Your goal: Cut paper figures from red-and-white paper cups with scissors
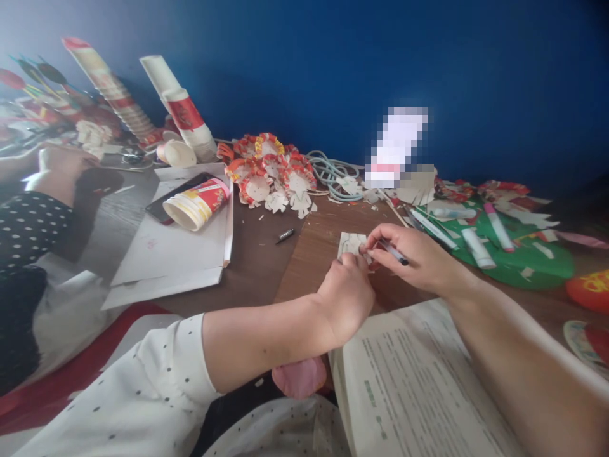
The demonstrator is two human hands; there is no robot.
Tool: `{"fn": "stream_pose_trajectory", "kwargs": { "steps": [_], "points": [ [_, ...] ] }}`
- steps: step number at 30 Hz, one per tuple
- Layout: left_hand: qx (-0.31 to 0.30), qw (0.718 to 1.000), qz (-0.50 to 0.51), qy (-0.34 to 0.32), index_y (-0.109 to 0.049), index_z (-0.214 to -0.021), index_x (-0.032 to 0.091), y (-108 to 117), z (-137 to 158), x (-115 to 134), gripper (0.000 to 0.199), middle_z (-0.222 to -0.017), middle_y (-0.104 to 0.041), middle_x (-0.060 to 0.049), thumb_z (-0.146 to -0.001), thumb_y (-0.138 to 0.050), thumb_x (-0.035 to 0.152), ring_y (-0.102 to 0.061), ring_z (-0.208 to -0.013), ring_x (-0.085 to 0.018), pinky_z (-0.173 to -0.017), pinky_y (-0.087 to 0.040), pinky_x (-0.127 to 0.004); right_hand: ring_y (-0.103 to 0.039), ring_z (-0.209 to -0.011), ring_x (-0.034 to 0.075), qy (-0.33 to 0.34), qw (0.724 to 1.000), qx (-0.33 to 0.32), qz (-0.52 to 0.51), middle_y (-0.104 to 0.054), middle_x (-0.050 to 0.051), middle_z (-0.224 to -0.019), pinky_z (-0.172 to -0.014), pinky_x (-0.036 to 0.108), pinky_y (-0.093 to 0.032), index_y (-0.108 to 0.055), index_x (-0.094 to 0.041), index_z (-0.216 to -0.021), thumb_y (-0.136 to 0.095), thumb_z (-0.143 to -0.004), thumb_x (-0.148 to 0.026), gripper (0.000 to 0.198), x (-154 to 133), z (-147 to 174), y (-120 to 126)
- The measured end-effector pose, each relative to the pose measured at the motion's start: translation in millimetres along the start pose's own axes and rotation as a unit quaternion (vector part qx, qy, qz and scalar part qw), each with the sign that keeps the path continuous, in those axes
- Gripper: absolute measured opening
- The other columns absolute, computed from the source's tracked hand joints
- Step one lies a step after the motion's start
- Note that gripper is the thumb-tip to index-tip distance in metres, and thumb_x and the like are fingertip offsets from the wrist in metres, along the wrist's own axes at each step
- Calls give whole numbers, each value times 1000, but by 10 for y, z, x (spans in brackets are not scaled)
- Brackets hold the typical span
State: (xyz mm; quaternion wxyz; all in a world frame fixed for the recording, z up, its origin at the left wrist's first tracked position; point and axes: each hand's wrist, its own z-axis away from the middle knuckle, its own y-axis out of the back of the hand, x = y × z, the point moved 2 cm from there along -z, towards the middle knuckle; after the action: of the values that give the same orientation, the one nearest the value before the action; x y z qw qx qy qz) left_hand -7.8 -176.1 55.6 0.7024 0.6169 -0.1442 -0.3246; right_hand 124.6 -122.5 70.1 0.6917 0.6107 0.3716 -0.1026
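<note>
A small white piece of paper (349, 241) with drawn lines lies on the brown table in front of me. My left hand (348, 292) is closed at the paper's near edge, its fingertips partly hidden behind the knuckles. Close beside it on the right, my right hand (412, 254) is closed around a pen (394, 252) with a dark end, its fingertips meeting the left hand at the paper. Below my hands lies an open book (404, 374) with printed pages, partly covered by my right forearm.
A white box lid (166, 254) with paper cups (195, 206) and a phone (162, 200) stands left. A pen cap (285, 236) lies nearby. Behind are cut paper-cup pieces (271, 171) and cord (328, 171). Markers (478, 247) rest on a green sheet (547, 266). Another person's hand (59, 165) is far left.
</note>
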Motion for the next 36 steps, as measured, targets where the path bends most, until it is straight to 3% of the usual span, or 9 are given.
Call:
{"fn": "stream_pose_trajectory", "kwargs": {
  "steps": [11, 17, 21, 28, 36],
  "points": [
    [16, 1000, 3, -3, -62, -119, 3, -9, 8, -6, 37, -108, -58, -20, -90, -41, 12, -54, -97, -25, -67, -45, -27, -72, -73, 20, -56, 991, -52, -114, -71, 7, -87, -51, 25, -52, -58, -21, -88, -57, -84, -28, 9, 42, -9, 6],
    [35, 999, 5, -17, -67, -109, 6, -56, 3, -7, 31, -107, -58, -19, -88, -46, 15, -53, -97, -26, -67, -45, -28, -72, -76, 21, -97, 987, -51, -116, -71, 9, -92, -49, 23, -52, -56, -19, -90, -59, -83, -31, 14, 115, -27, 44],
    [55, 998, 5, -16, -69, -103, 6, -74, 8, -11, 28, -102, -58, -19, -87, -48, 16, -53, -94, -26, -65, -43, -29, -72, -73, 21, -82, 990, -13, -112, -71, 9, -91, -48, 24, -50, -56, -20, -90, -59, -84, -31, 13, 175, -45, 17],
    [62, 997, 22, -39, -70, -92, 6, -35, 48, -34, 23, -97, -59, -20, -83, -50, 13, -53, -92, -28, -63, -41, -30, -63, -60, 18, -52, 992, 118, -8, -69, 3, -67, -59, 28, -45, -61, -21, -85, -62, -82, -33, 13, 124, -82, -75],
    [65, 996, 23, -49, -70, -87, 6, -32, 54, -42, 18, -97, -59, -21, -81, -54, 14, -54, -90, -29, -61, -40, -30, -61, -65, 17, -29, 992, 117, 31, -68, 3, -74, -64, 29, -44, -60, -21, -84, -64, -80, -34, 14, 187, -97, -134]
  ]
}}
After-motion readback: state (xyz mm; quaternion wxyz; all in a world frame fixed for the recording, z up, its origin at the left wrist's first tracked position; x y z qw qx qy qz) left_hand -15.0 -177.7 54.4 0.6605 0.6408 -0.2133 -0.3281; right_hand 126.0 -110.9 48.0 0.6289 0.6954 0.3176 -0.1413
